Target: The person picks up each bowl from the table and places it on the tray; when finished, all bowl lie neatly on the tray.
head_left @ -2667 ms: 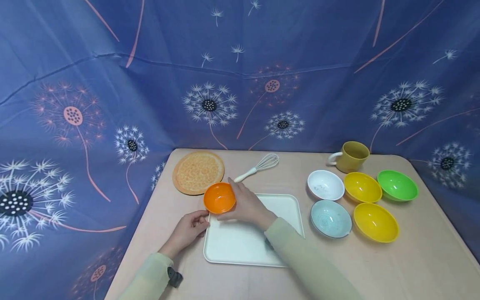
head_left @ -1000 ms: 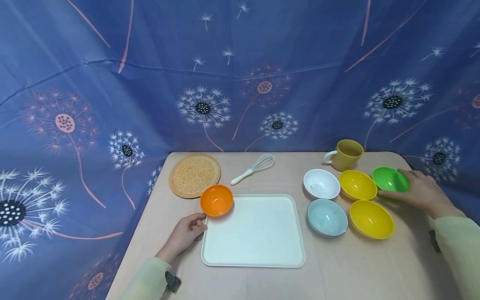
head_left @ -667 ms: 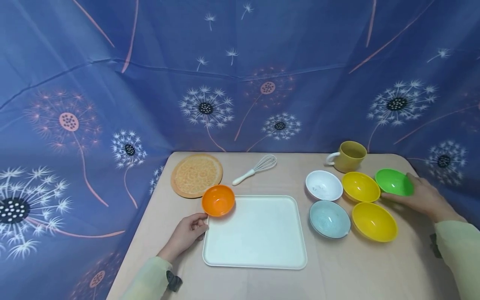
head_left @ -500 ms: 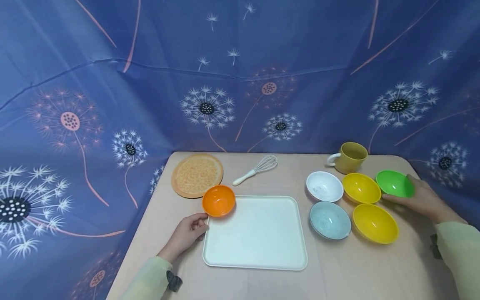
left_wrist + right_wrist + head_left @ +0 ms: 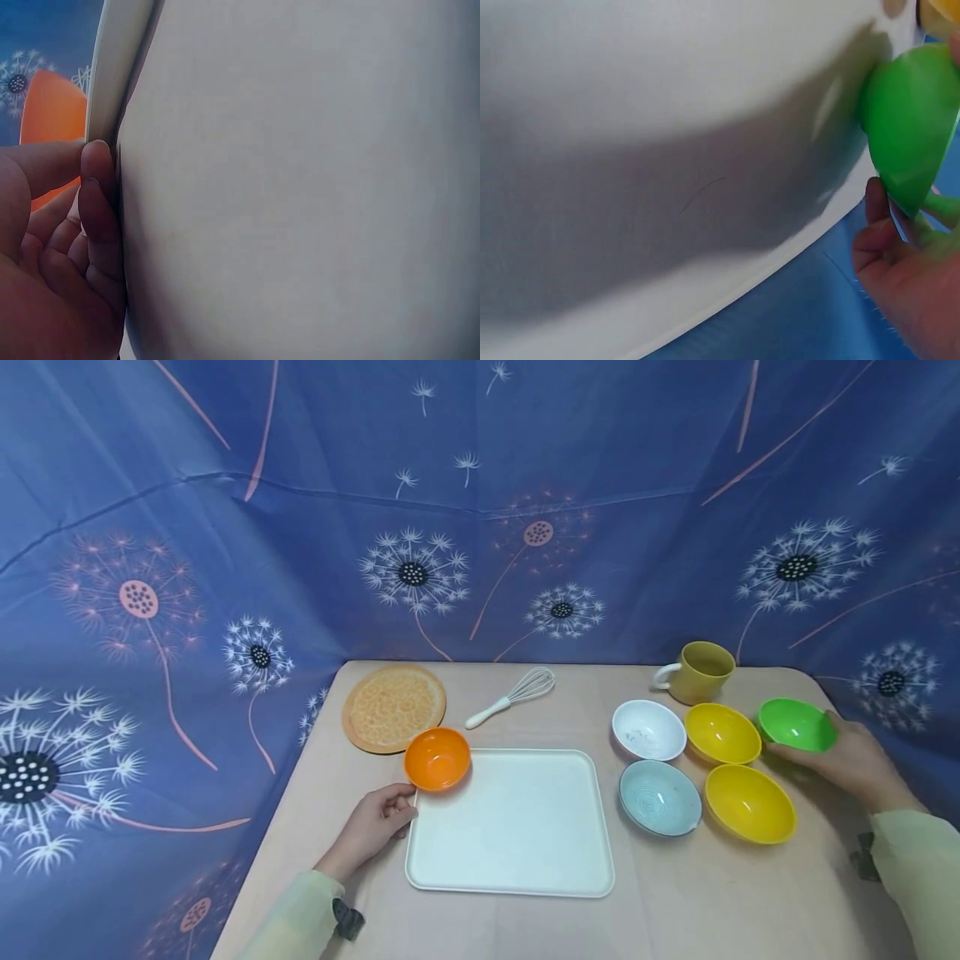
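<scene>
At the right of the table, my right hand (image 5: 862,764) grips the rim of a green bowl (image 5: 797,725), with the thumb along its near side. In the right wrist view, the green bowl (image 5: 911,120) has fingers on its outside and the thumb towards its inside. My left hand (image 5: 372,827) pinches the left edge of a white rectangular tray (image 5: 510,835). The left wrist view has its fingertips at the tray's rim (image 5: 112,75). An orange bowl (image 5: 437,760) sits over the tray's back left corner, just beyond that hand.
Left of the green bowl stand two yellow bowls (image 5: 750,804), a white bowl (image 5: 648,731) and a pale blue bowl (image 5: 660,799). Behind them is a mustard mug (image 5: 701,675). A whisk (image 5: 510,697) and a round pizza-patterned board (image 5: 393,708) lie at the back.
My right hand has left the orange bowl and gone right to the green bowl, which has just shifted slightly right in its grip. The left hand has stayed at the tray's edge.
</scene>
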A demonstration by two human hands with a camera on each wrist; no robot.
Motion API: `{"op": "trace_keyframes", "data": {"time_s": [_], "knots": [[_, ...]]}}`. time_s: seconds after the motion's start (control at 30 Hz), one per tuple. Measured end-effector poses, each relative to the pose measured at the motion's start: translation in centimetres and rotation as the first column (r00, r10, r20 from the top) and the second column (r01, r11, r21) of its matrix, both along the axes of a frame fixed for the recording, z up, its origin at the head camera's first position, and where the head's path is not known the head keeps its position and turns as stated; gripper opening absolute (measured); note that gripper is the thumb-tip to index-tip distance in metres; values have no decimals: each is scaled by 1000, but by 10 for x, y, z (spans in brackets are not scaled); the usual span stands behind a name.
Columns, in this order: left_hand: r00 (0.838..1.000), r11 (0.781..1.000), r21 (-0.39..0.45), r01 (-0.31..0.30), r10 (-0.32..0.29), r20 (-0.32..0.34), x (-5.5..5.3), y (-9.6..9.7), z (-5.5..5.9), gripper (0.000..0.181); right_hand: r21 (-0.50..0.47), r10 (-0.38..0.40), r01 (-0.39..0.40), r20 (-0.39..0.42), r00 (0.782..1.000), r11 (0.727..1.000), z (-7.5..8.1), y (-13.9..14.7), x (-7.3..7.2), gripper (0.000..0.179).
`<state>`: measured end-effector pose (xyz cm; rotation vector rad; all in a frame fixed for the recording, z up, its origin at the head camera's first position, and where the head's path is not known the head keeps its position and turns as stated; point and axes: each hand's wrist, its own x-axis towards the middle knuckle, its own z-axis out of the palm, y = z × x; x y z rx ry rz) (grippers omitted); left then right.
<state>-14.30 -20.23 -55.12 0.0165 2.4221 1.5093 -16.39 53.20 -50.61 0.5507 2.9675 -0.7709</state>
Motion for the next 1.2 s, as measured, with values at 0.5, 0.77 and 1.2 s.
{"op": "trace_keyframes", "data": {"time_s": [0.5, 0.77, 1.2], "knots": [[1000, 999, -30, -10, 10, -7, 0, 2, 1, 41, 72, 7, 3, -143, 990, 997, 44, -20, 13, 128], [1000, 999, -30, -10, 9, -7, 1, 3, 1, 41, 49, 126, -119, -176, 976, 992, 71, -72, 9, 122], [1000, 999, -33, -13, 13, -8, -1, 1, 0, 42, 22, 346, -349, -212, 914, 937, 84, -167, 1, 123]]}}
